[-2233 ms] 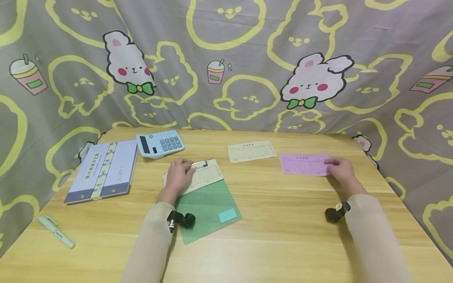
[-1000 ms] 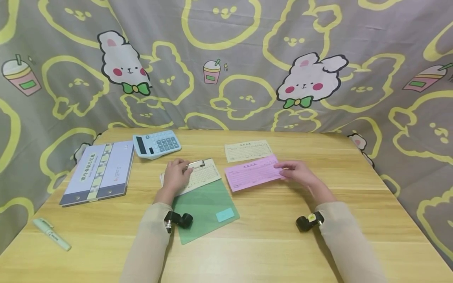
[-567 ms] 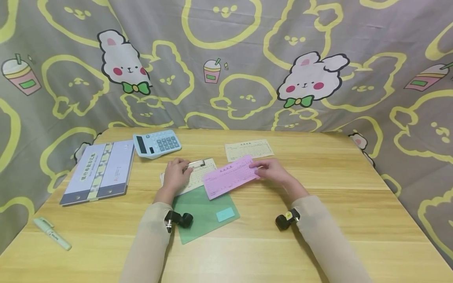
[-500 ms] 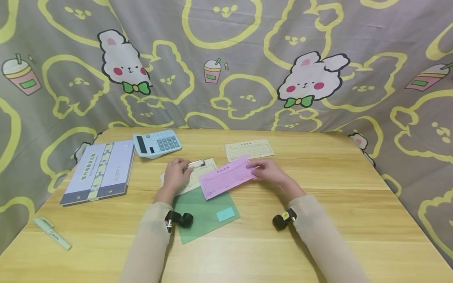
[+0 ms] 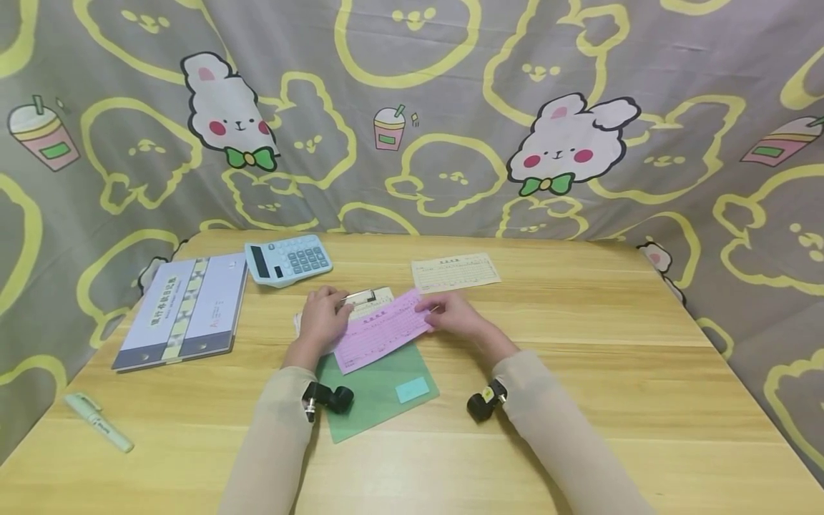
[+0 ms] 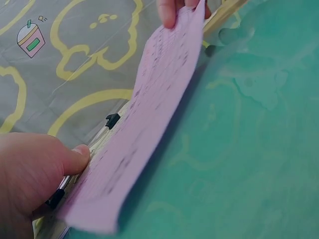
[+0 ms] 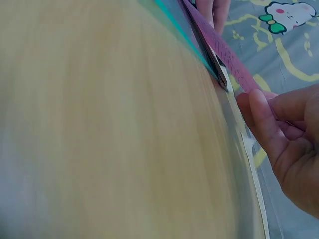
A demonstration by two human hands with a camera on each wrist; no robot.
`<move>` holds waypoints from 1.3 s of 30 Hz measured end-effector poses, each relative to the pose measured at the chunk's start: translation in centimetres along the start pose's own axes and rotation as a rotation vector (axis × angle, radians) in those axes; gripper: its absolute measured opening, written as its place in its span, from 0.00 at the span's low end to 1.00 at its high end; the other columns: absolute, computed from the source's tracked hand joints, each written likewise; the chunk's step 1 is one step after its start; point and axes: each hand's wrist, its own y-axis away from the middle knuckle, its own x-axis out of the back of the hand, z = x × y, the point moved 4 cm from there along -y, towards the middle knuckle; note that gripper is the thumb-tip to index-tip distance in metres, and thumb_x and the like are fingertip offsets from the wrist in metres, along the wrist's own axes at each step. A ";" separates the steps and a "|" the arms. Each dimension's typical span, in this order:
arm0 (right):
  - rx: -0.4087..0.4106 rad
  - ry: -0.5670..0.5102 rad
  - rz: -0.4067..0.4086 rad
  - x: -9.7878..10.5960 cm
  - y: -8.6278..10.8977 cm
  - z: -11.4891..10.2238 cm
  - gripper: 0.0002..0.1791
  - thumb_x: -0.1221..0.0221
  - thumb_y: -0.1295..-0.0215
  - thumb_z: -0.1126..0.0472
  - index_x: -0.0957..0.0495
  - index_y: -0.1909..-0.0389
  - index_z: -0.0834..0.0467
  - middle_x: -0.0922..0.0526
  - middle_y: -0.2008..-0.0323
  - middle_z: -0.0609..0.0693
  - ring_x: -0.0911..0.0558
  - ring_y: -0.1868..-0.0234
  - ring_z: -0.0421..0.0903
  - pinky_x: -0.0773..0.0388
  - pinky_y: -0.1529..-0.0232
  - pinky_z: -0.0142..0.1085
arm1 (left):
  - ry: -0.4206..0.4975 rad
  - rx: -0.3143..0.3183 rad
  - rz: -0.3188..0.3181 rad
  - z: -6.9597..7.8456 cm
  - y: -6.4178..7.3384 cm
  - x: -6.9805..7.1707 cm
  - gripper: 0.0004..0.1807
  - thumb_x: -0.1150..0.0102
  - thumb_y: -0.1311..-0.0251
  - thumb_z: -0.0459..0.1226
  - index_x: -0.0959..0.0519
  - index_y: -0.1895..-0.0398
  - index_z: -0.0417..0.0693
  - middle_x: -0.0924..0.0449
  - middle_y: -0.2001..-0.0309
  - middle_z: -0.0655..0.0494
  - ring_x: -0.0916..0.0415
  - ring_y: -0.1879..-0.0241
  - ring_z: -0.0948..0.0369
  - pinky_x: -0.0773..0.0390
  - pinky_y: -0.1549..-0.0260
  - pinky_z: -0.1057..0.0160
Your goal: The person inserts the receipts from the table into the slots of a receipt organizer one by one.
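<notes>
Print on the pink slip (image 5: 378, 336) too small for me to read; slip hides part of the clipped cream form (image 5: 384, 296). Left of slip, I get left hand (image 6: 32, 179) cut off by left-wrist view's edge. Tabletop (image 7: 114, 129) below slip blurred, right-wrist view.

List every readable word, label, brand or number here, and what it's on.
"银行存款日记账": notebook cover, small but appears to read so.
Red print on the same cover: too small.
Pen lettering: too small.
Calculator key marks: too small.
Pink slip print: blurred.
Back cream slip print: too small.
Clipped cream slip: too small, partly covered.
</notes>
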 end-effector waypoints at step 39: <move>-0.188 -0.196 0.052 -4.1 -3.1 1.6 0.14 0.48 0.49 0.78 0.26 0.60 0.68 0.27 0.66 0.59 0.23 0.72 0.47 0.25 0.69 0.34 | -0.044 -0.096 0.014 0.4 -0.2 0.2 0.18 0.46 0.45 0.39 0.26 0.53 0.38 0.31 0.58 0.45 0.38 0.57 0.50 0.37 0.56 0.54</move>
